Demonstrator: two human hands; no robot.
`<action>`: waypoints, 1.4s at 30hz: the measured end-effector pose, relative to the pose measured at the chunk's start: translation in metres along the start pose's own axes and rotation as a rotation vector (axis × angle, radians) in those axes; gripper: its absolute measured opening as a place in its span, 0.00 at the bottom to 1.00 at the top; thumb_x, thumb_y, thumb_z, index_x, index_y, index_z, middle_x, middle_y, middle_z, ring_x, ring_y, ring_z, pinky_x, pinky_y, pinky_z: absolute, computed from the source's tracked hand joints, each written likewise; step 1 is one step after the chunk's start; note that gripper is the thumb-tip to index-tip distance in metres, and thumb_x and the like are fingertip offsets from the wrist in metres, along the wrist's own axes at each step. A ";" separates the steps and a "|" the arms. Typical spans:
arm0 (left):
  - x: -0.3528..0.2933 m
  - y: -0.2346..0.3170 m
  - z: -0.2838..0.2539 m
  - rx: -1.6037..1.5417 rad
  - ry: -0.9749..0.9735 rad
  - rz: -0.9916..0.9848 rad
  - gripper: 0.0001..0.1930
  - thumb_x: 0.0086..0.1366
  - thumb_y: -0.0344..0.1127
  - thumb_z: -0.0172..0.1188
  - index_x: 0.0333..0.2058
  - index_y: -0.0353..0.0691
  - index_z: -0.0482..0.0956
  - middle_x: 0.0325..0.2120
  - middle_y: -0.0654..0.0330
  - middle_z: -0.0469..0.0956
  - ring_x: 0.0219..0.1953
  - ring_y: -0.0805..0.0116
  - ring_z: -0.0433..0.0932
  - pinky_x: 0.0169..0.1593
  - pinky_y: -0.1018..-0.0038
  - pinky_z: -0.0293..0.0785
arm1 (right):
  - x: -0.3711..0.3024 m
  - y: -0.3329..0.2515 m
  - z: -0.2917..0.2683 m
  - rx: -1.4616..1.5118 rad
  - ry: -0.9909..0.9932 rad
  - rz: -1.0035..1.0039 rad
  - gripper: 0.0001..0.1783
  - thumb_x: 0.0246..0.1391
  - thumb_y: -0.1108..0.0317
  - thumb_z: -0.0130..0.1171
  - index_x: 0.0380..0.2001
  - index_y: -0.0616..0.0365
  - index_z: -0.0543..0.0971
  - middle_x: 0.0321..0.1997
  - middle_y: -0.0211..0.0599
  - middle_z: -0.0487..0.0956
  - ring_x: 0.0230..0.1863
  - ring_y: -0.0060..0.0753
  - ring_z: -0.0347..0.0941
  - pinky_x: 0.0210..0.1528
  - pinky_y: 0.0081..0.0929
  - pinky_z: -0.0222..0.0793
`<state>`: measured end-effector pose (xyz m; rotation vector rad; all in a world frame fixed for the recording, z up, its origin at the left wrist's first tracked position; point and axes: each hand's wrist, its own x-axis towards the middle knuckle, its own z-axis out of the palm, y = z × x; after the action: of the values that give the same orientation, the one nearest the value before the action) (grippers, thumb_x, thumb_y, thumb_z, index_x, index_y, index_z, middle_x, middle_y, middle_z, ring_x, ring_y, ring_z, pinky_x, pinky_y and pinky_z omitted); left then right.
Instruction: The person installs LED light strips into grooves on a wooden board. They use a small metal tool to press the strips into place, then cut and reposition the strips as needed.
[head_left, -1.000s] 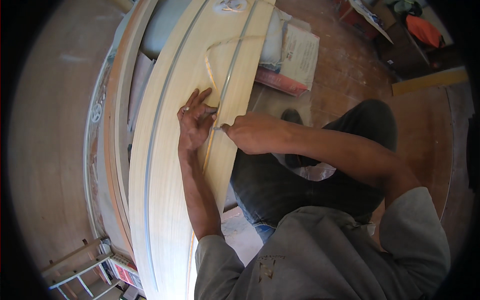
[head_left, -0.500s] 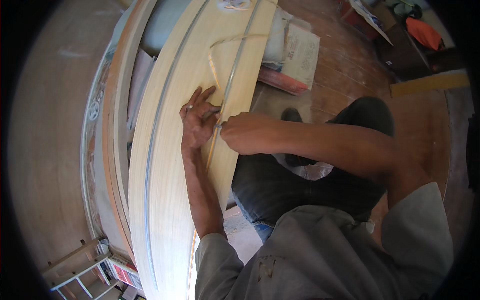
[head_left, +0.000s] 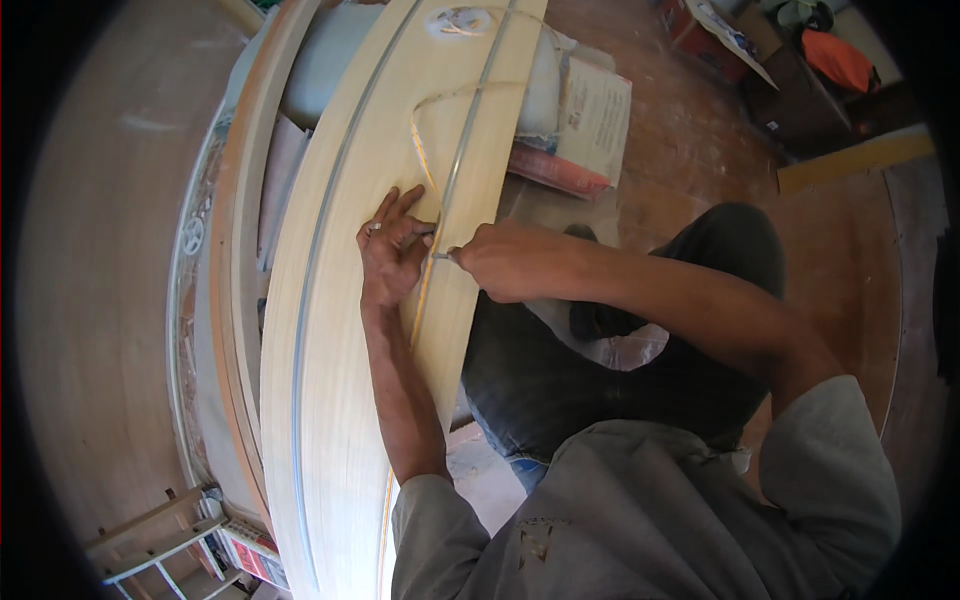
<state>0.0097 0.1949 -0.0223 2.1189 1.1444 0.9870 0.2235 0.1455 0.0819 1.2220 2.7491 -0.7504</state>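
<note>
Near the long edge of the pale board point(head_left: 340, 300), the left hand point(head_left: 393, 255) pinches the thin gold strip point(head_left: 422, 300) lying along it; the right hand point(head_left: 495, 262), clenched round a small tool point(head_left: 441, 256), overhangs that edge. Leftward, bare board leaves room.

Cream streaky brd point(head_left: 340, 330), orng strip point(head_left: 421, 302)

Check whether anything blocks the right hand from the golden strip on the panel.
Nothing visible does: only the small grey tool held by the right hand spans the gap to the golden strip. The left hand lies on the strip's other side, its fingertips slightly farther up the picture.
</note>
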 end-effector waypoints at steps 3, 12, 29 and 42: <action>-0.002 -0.007 -0.004 -0.034 -0.022 0.016 0.10 0.52 0.21 0.71 0.35 0.38 0.87 0.62 0.47 0.82 0.74 0.38 0.69 0.77 0.47 0.61 | 0.004 -0.003 0.004 -0.006 -0.020 0.006 0.21 0.45 0.80 0.62 0.46 0.74 0.82 0.29 0.60 0.84 0.35 0.60 0.86 0.36 0.49 0.82; -0.002 -0.013 0.007 -0.065 -0.075 -0.044 0.10 0.58 0.26 0.69 0.37 0.49 0.89 0.69 0.61 0.77 0.79 0.54 0.62 0.75 0.56 0.44 | 0.013 -0.018 -0.011 -0.035 -0.142 0.134 0.06 0.49 0.76 0.63 0.29 0.65 0.87 0.37 0.53 0.88 0.42 0.54 0.88 0.40 0.48 0.83; -0.003 -0.026 0.003 -0.017 -0.065 0.008 0.19 0.54 0.17 0.57 0.37 0.49 0.90 0.68 0.60 0.79 0.78 0.52 0.64 0.74 0.54 0.48 | -0.006 0.010 -0.002 -0.026 -0.005 0.017 0.33 0.46 0.80 0.60 0.60 0.77 0.78 0.29 0.60 0.84 0.34 0.60 0.85 0.32 0.51 0.79; -0.005 -0.023 0.004 -0.087 -0.073 -0.011 0.19 0.55 0.16 0.60 0.36 0.51 0.89 0.68 0.61 0.79 0.78 0.55 0.63 0.75 0.60 0.46 | 0.012 -0.007 -0.012 -0.061 -0.101 0.020 0.11 0.42 0.78 0.64 0.32 0.72 0.84 0.27 0.57 0.84 0.33 0.57 0.86 0.32 0.47 0.79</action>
<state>0.0003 0.2012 -0.0434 2.0604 1.0575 0.9299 0.2125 0.1549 0.0931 1.1656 2.6543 -0.7000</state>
